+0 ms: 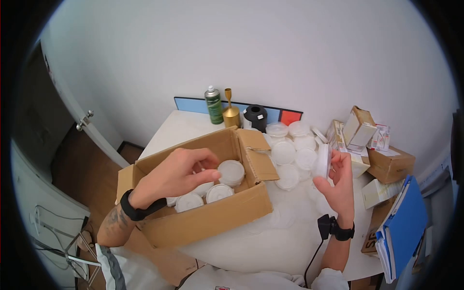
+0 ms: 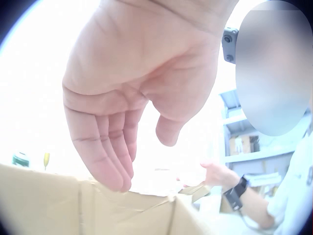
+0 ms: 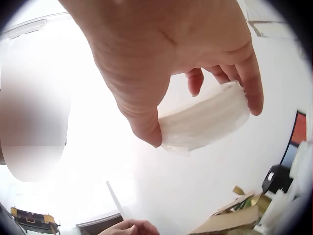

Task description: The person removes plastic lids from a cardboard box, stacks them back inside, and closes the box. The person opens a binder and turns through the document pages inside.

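What look like stacked lids (image 3: 205,120) sit between right fingers (image 3: 252,83) and thumb (image 3: 145,128).

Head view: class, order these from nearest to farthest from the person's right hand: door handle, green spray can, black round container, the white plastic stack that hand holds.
1. White plastic stack: held in the right hand.
2. Black round container: to the hand's left, farther back.
3. Green spray can: farther left.
4. Door handle: far left.

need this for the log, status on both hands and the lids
Left hand empty, over cardboard box. Right hand grips lid stack. Box flap folded outward between hands.
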`<state>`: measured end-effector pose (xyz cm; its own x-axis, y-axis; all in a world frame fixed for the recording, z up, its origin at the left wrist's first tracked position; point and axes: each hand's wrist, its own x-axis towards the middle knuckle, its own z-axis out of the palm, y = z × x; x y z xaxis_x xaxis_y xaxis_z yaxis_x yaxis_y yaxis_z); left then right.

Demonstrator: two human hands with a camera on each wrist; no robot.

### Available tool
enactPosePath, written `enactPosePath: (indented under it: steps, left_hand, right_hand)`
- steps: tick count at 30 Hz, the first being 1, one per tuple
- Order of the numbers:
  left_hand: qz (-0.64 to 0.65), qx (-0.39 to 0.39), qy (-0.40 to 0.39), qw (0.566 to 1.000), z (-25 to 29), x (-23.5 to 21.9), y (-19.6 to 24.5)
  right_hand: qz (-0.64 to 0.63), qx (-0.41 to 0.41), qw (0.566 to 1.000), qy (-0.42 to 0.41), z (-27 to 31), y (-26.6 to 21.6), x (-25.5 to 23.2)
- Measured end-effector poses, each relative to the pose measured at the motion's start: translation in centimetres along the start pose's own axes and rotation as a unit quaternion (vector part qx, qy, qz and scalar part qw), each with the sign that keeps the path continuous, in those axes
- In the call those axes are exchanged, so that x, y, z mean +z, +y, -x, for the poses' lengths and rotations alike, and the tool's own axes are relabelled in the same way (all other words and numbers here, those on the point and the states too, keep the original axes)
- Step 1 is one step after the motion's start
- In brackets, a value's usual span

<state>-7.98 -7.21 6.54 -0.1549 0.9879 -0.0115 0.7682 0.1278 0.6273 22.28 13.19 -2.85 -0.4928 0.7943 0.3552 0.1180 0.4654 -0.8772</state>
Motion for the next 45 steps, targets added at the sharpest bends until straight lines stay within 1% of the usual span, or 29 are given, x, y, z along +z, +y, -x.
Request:
enactPosePath:
  steps: [1,2,4,5,7,8,9,11,12,13,15,16,17,18,21,23,24,27,31,33,34,35,36,37,38,40,43,44,45]
  left_hand:
    - [0.106,-0.001,-0.019,0.994,0.0,0.6,0.7]
    - [0.212,0.005,-0.038,0.977,-0.1,1.1,1.3]
    - [0.214,0.062,-0.047,0.974,0.0,2.0,3.3]
    - [0.212,0.06,-0.039,0.975,0.1,2.3,4.4]
    - [0.138,0.091,-0.053,0.985,0.1,2.4,6.1]
    - [0.094,0.102,-0.03,0.99,-0.3,2.4,5.7]
    - [0.093,0.102,-0.029,0.99,-0.9,2.1,4.9]
    - [0.015,0.081,0.041,0.996,-2.7,1.0,2.1]
    - [-0.074,0.071,0.092,0.99,-3.5,0.5,0.1]
    - [-0.161,0.059,0.144,0.975,-4.1,0.3,-2.3]
    - [-0.244,0.027,0.159,0.956,-5.5,0.3,-6.7]
    - [-0.246,0.031,0.16,0.955,-6.1,0.5,-7.0]
    - [-0.066,-0.064,0.098,0.991,-6.4,1.0,-7.0]
    - [0.119,-0.157,0.028,0.98,-6.7,1.8,-7.2]
    - [0.051,-0.155,0.039,0.986,-8.0,6.0,-9.8]
    - [-0.183,-0.032,0.063,0.981,-9.0,9.7,-14.5]
    - [-0.23,-0.026,0.038,0.972,-8.5,9.6,-13.4]
    - [-0.248,-0.052,0.024,0.967,-7.7,9.0,-10.9]
    - [-0.22,-0.061,0.0,0.974,-8.1,8.7,-10.9]
    - [-0.211,-0.036,0.004,0.977,-8.1,9.7,-13.2]
    - [-0.203,-0.013,0.009,0.979,-8.3,10.5,-14.0]
    - [-0.192,0.002,0.002,0.981,-8.4,10.4,-12.9]
    - [-0.156,-0.061,-0.043,0.985,-8.2,9.6,-11.8]
    - [-0.123,-0.126,-0.089,0.98,-8.1,8.8,-10.5]
    - [-0.12,-0.117,-0.093,0.981,-8.1,8.4,-9.9]
    - [-0.075,-0.168,-0.127,0.975,-8.0,7.4,-9.0]
    - [-0.102,-0.176,-0.155,0.967,-7.6,6.3,-8.1]
    - [-0.1,-0.177,-0.153,0.967,-7.6,6.3,-8.9]
    - [-0.167,-0.119,-0.116,0.972,-7.7,6.6,-10.4]
  right_hand:
    - [-0.197,-0.067,0.978,0.009,0.6,-0.5,1.8]
    - [-0.204,-0.071,0.976,-0.004,1.1,-1.1,3.6]
    - [-0.02,-0.248,0.969,-0.001,1.9,-2.4,6.7]
    - [-0.023,-0.254,0.967,-0.006,2.2,-3.3,8.1]
    - [0.013,-0.319,0.947,-0.042,2.5,-4.5,9.8]
    - [0.016,-0.322,0.945,-0.061,2.5,-4.3,9.9]
    - [0.015,-0.322,0.945,-0.06,2.4,-4.5,9.4]
    - [0.085,-0.273,0.955,-0.084,2.0,-4.6,7.2]
    - [0.115,-0.226,0.962,-0.103,1.7,-4.0,5.6]
    - [0.117,-0.227,0.961,-0.102,1.5,-3.3,4.0]
    - [0.165,-0.104,0.977,-0.091,1.0,-2.4,1.2]
    - [0.165,-0.106,0.977,-0.087,0.8,-2.2,0.1]
    - [0.197,-0.091,0.974,-0.064,0.7,-2.1,-0.9]
    - [0.229,-0.074,0.97,-0.042,0.7,-2.0,-1.6]
    - [0.227,-0.063,0.971,-0.026,0.6,-1.9,-2.6]
    - [0.234,-0.063,0.97,-0.035,0.8,-2.0,-3.0]
    - [0.24,-0.062,0.968,-0.042,0.8,-1.9,-3.1]
    - [0.238,-0.063,0.968,-0.044,0.6,-1.2,-3.5]
    - [0.249,-0.038,0.967,-0.046,0.3,-0.1,-4.1]
    - [0.311,0.028,0.946,-0.092,0.7,0.9,-4.9]
    - [0.323,0.039,0.942,-0.085,1.0,1.8,-5.2]
    - [0.364,0.054,0.921,-0.128,1.0,2.9,-5.3]
    - [0.401,0.069,0.898,-0.17,0.9,4.0,-5.2]
    - [0.409,0.077,0.894,-0.164,0.5,5.0,-4.7]
    - [0.391,0.08,0.905,-0.146,-0.2,5.8,-3.8]
    - [0.376,0.077,0.915,-0.126,-1.2,7.3,-1.7]
    - [0.385,0.042,0.912,-0.132,-2.5,8.6,1.4]
    - [0.361,-0.004,0.919,-0.157,-2.2,9.0,2.5]
    - [0.335,-0.05,0.923,-0.183,-2.1,9.3,3.5]
